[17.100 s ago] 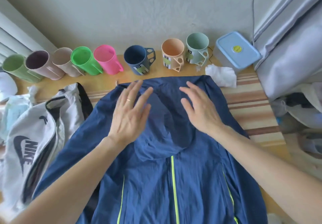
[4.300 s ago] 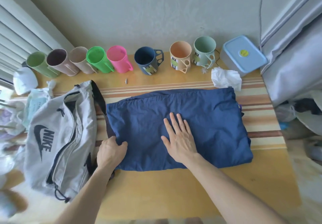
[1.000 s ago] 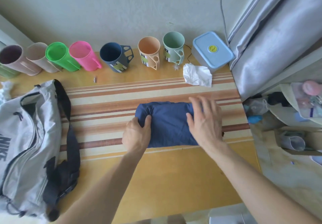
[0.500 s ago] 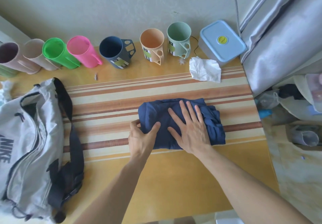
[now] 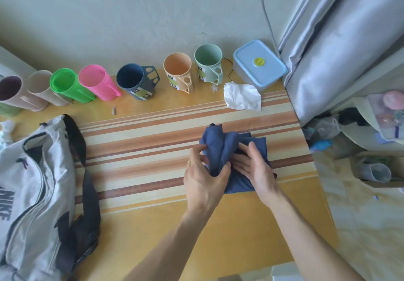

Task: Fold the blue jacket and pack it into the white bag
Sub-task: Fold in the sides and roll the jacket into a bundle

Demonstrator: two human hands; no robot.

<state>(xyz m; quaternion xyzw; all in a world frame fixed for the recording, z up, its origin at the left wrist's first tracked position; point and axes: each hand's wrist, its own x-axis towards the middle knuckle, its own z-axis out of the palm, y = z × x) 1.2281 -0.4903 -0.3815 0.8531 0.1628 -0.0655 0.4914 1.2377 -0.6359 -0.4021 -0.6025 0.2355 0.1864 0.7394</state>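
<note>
The blue jacket is a small bunched bundle on the striped table, right of centre. My left hand pinches its left edge and lifts a fold of the cloth. My right hand grips the bundle's right side, fingers pressed into the fabric. The white bag with a dark strap lies at the table's left edge, its zip open, well apart from both hands.
A row of coloured mugs lines the wall at the back. A blue-lidded box and a crumpled white tissue sit back right. A grey curtain hangs at the right; clutter lies on the floor beyond.
The jacket went from spread flat to a small bundle. In the last half second both hands closed on it and the left side of the cloth rose off the table.
</note>
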